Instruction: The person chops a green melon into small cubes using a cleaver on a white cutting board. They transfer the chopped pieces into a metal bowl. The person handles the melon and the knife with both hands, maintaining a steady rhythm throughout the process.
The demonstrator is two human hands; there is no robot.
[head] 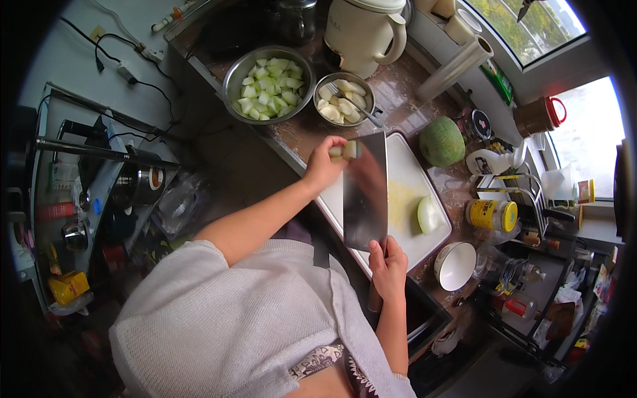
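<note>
My right hand (389, 268) grips the handle of a broad cleaver (366, 199), its wide blade turned flat over the cutting board (405, 159). Near the blade's far end, my left hand (324, 161) holds pale green melon pieces (348, 149) against the steel; the blade hides part of the board. A larger peeled melon chunk (429, 215) lies towards the board's right end. Beyond my left hand stands a steel bowl (229, 87) of melon chunks. Beside it is a smaller steel bowl (343, 123) with peeled white pieces and a fork (356, 103).
A whole green melon (442, 142) sits right of the board, with a white bowl (455, 266) nearer me. A cream electric kettle (361, 37) stands behind the steel bowls. A yellow-lidded jar (491, 215) and a wire rack (535, 199) line the window side.
</note>
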